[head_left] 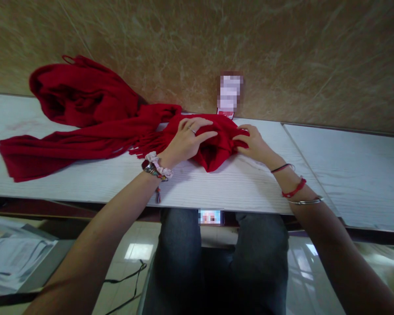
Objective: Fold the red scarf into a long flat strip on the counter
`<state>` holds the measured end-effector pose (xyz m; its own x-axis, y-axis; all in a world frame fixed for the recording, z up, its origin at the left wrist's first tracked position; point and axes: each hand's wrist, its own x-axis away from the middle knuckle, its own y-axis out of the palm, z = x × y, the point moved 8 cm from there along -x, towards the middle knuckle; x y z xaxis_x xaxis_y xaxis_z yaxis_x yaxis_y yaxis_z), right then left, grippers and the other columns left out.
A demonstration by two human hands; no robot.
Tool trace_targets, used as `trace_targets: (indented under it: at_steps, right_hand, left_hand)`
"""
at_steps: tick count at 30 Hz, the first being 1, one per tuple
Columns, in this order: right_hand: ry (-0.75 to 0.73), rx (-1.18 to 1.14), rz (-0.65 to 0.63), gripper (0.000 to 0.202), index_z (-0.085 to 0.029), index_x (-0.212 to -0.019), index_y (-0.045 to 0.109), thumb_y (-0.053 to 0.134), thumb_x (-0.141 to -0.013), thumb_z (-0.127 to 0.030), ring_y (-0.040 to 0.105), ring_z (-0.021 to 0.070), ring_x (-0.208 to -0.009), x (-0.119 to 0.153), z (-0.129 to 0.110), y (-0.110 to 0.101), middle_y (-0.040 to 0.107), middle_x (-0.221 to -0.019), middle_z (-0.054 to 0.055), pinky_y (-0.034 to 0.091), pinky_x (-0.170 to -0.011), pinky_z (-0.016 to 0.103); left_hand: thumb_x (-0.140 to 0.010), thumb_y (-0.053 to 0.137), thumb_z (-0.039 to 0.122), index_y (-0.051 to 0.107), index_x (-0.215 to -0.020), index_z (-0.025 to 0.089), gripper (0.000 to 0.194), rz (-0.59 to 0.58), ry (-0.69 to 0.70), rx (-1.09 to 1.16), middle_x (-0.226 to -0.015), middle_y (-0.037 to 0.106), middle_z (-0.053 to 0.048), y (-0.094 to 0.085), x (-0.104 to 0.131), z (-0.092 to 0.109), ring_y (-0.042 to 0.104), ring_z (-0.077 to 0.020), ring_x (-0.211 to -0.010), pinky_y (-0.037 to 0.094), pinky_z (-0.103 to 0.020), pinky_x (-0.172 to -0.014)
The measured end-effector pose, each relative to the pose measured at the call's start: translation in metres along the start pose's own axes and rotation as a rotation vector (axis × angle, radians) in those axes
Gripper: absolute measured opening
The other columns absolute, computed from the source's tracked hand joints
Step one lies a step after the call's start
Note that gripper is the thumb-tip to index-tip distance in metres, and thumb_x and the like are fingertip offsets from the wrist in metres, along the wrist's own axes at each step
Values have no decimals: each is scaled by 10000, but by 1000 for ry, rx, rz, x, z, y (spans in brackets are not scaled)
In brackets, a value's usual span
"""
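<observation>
Card: a card-like item (230, 92) is standing at the wall (298, 57), its face blurred; it is serving as landmark.
Red fabric: the gathered red fabric (223, 135) is lying just on the near side of the card, a dark fold opening toward the person.
Between the hands: the gathered part is sitting under and between both hands, each touching it, neither clearly nearer.
Long axis: the red spread is running leftward from the card; fringe (151, 142), a long tail (62, 155) and a heap (88, 94) are lying that way. Whether one piece is forming all this, I cannot tell.
Left hand: the left hand (188, 138) is resting near-left of the card, fingers parting over the cloth; any grip is staying hidden.
Right hand: the right hand (254, 142) is bending its fingers at the fabric's edge, near-right of the card; I cannot tell whether they are pinching.
Bench: the pale bench (357, 166) is stretching left and right of the card, a seam (297, 142) crossing on its right.
Floor: glossy tiles (138, 251) are showing below, well nearer the person than the card.
</observation>
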<state>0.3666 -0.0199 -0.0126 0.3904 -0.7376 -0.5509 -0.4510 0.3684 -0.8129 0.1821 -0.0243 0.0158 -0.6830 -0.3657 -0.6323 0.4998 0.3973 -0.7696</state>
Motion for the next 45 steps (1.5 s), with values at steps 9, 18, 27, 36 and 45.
trace_targets:
  at_steps: [9, 18, 27, 36, 45]
  right_hand:
    - [94, -52, 181, 132, -207, -762, 629, 509, -770, -151, 552, 226, -939, -3, 10, -17, 576, -958, 77, 455, -875, 417]
    - [344, -22, 415, 88, -222, -718, 556, 509, -790, -235, 556, 235, -867, 5, 43, -35, 581, -842, 73, 466, -835, 457]
    - [158, -50, 285, 183, -218, -903, 622, 514, -759, -185, 552, 253, -964, 2, 18, -31, 575, -980, 93, 449, -901, 483]
    - [-135, -104, -33, 188, -213, -914, 681, 603, -757, -280, 483, 278, -1140, 1, -24, 0, 559, -1174, 85, 379, -994, 524]
    - [-91, -81, -72, 148, -217, -891, 677, 551, -820, -241, 515, 250, -1099, 0, -18, 2, 584, -1132, 88, 397, -991, 487]
  left_hand:
    - [-909, 444, 197, 603, -1140, 182, 281, -104, 13, -57, -941, 642, -69, 23, 2, -2, 552, -205, -898, 369, -384, -841]
    - [-961, 312, 261, 612, -981, 176, 313, 111, -435, -213, -956, 612, -52, -17, 12, -57, 530, -185, -945, 385, -406, -819]
    - [-888, 367, 158, 591, -1081, 194, 298, 74, -397, -190, -1047, 586, -82, -14, 11, -51, 523, -231, -1018, 417, -413, -837]
    - [-860, 454, 179, 477, -1297, 210, 439, -130, 62, 6, -1306, 509, -95, 15, 0, 15, 456, -245, -1190, 344, -436, -972]
    - [-938, 412, 298, 647, -1032, 178, 280, -130, 21, -75, -892, 668, -65, 27, 1, 7, 576, -202, -864, 390, -355, -786]
